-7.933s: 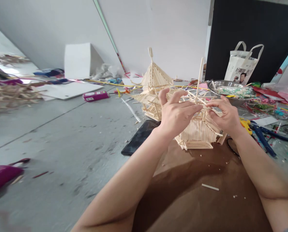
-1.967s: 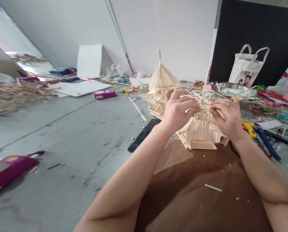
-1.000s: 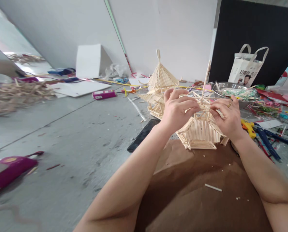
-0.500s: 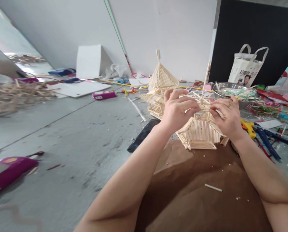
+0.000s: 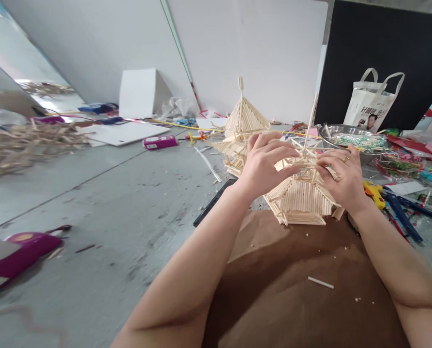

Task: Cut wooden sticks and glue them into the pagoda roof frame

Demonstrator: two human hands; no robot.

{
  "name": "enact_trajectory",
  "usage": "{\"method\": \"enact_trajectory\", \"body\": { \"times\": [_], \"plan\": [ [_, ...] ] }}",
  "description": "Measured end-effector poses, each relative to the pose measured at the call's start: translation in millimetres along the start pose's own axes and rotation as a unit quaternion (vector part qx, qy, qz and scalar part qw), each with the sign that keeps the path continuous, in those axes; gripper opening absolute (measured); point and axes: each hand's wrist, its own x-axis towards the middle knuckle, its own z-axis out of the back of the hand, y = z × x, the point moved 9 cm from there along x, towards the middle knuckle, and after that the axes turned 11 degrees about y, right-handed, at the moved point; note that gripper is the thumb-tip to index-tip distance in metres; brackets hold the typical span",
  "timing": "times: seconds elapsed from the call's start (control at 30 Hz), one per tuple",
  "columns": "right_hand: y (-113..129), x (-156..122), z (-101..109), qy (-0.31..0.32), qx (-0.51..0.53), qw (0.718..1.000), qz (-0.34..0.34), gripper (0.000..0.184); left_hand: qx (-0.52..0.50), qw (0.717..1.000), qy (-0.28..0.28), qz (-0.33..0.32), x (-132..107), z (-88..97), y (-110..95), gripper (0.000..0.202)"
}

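Note:
A small pavilion model (image 5: 303, 198) built of pale wooden sticks stands on brown paper (image 5: 291, 299), with a thin stick (image 5: 311, 121) rising upright from its open top. My left hand (image 5: 268, 162) reaches over its upper left side, thumb and fingertips closed at the top frame. From the other side my right hand (image 5: 341, 174), wearing a ring, pinches the same frame between thumb and forefinger. The exact piece at the fingertips is partly hidden. Behind my left hand stands a second stick model (image 5: 245, 118) with a pointed roof, partly covered.
A dark phone (image 5: 214, 203) lies left of the model. Yellow-handled (image 5: 373, 193) and blue-handled pliers (image 5: 400, 212) lie right. Behind are a metal bowl (image 5: 361, 140) and a white bag (image 5: 370, 104). Purple devices (image 5: 160, 141) and a loose stick (image 5: 320, 282) lie about.
The view has shifted slightly. My left fingers have moved a little at the model's top, while my right hand stays almost in place.

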Motion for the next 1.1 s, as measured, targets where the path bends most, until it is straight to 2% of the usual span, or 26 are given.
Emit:
{"method": "enact_trajectory", "body": {
  "times": [0.17,0.43,0.67,0.87,1.1],
  "plan": [
    [-0.1,0.0,0.3,-0.003,0.001,1.0,0.003,0.007,0.006,1.0,0.018,0.002,-1.0,2.9,5.5,0.028],
    [-0.8,-1.1,-0.2,-0.002,-0.001,1.0,0.003,0.004,0.011,1.0,0.008,-0.005,-3.0,3.0,5.2,0.028],
    [-2.5,-1.0,-2.0,0.007,-0.006,1.0,-0.009,0.009,0.015,1.0,-0.008,-0.006,-1.4,1.7,-2.3,0.022],
    [-4.1,0.7,-0.1,0.019,0.013,1.0,-0.013,0.012,0.057,0.998,-0.017,-0.019,0.2,3.1,-14.6,0.011],
    [-20.5,2.1,-1.6,0.087,0.07,0.993,-0.037,0.02,0.106,0.992,-0.029,-0.06,4.2,5.7,-43.4,0.012]
  ]
}}
